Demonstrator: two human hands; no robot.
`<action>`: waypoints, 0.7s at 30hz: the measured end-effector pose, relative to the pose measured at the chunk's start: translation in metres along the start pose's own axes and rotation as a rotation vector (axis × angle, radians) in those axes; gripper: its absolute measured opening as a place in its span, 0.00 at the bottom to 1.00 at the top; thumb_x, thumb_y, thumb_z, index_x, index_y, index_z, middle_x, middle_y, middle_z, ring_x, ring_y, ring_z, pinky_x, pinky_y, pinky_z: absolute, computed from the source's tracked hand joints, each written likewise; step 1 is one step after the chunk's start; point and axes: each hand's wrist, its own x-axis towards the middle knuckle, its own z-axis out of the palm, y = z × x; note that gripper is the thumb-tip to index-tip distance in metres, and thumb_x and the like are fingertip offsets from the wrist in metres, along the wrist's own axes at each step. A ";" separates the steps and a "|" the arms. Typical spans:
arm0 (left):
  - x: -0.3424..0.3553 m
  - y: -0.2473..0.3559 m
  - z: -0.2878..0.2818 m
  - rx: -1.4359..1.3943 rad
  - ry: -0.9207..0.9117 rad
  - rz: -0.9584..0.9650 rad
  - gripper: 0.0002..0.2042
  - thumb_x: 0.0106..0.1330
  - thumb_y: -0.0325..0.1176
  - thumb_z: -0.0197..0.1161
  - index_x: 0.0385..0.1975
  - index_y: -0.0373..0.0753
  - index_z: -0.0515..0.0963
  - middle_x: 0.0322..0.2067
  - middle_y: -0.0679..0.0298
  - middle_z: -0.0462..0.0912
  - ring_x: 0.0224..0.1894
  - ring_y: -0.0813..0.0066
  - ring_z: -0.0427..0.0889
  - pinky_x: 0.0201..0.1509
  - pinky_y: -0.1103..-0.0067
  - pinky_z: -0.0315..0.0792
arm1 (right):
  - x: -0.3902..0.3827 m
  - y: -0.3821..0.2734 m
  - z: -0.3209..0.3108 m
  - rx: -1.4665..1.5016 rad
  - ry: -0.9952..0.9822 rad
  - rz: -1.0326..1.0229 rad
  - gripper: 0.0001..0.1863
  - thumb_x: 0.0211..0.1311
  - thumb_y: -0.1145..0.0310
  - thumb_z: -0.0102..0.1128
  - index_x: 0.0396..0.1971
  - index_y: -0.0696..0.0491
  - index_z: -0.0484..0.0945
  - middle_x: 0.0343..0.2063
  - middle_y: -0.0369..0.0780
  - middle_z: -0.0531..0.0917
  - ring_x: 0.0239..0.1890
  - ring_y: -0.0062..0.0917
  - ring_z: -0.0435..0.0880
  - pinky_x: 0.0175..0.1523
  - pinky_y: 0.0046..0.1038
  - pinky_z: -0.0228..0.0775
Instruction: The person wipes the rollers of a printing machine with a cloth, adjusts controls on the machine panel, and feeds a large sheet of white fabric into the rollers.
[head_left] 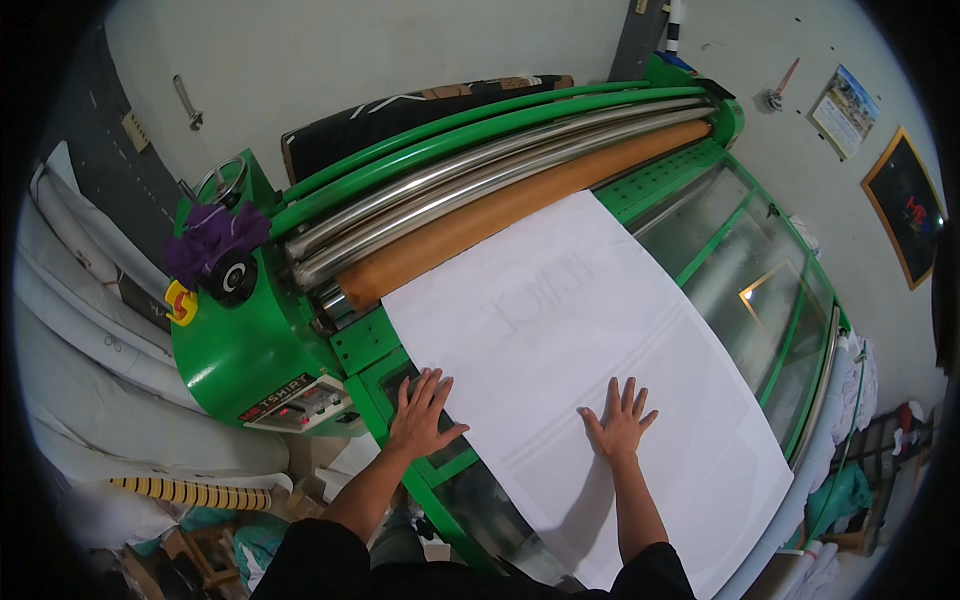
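A large white sheet (640,330) lies on the glass-panelled bed of a green roller machine (245,360). Its far edge meets a brown roller (520,215), and faint grey marks show through near that end. My right hand (620,425) rests flat on the sheet's middle with fingers spread. At the sheet's left edge, my left hand (422,415) lies palm down with fingers apart, partly over the green frame. Neither hand holds anything. Whether the sheet is paper or cloth I cannot tell.
Shiny metal rollers (500,170) run above the brown one. A control panel (300,402) faces me at left, below a purple cloth (215,240) on the machine's end. Long white rolls (100,330) lean along the left. White and green fabric bundles (850,495) lie at right.
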 end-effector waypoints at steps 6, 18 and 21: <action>-0.001 -0.001 0.001 0.006 0.000 -0.004 0.49 0.65 0.69 0.63 0.77 0.39 0.62 0.79 0.51 0.57 0.83 0.54 0.48 0.82 0.44 0.39 | 0.002 -0.001 0.004 -0.011 -0.009 -0.003 0.55 0.64 0.24 0.51 0.82 0.44 0.54 0.83 0.49 0.47 0.84 0.55 0.38 0.77 0.74 0.26; 0.000 -0.002 0.001 0.002 -0.020 -0.005 0.49 0.66 0.69 0.63 0.77 0.38 0.61 0.79 0.50 0.55 0.83 0.53 0.47 0.82 0.44 0.39 | 0.005 -0.007 0.000 -0.033 -0.026 0.005 0.55 0.65 0.21 0.47 0.82 0.44 0.52 0.83 0.49 0.47 0.84 0.54 0.37 0.78 0.73 0.24; -0.001 -0.002 0.003 0.007 -0.008 0.001 0.49 0.66 0.69 0.63 0.77 0.38 0.61 0.79 0.50 0.55 0.83 0.53 0.47 0.82 0.44 0.39 | 0.005 -0.007 -0.001 -0.033 -0.029 0.005 0.56 0.65 0.21 0.46 0.82 0.43 0.52 0.83 0.48 0.47 0.84 0.53 0.37 0.78 0.73 0.24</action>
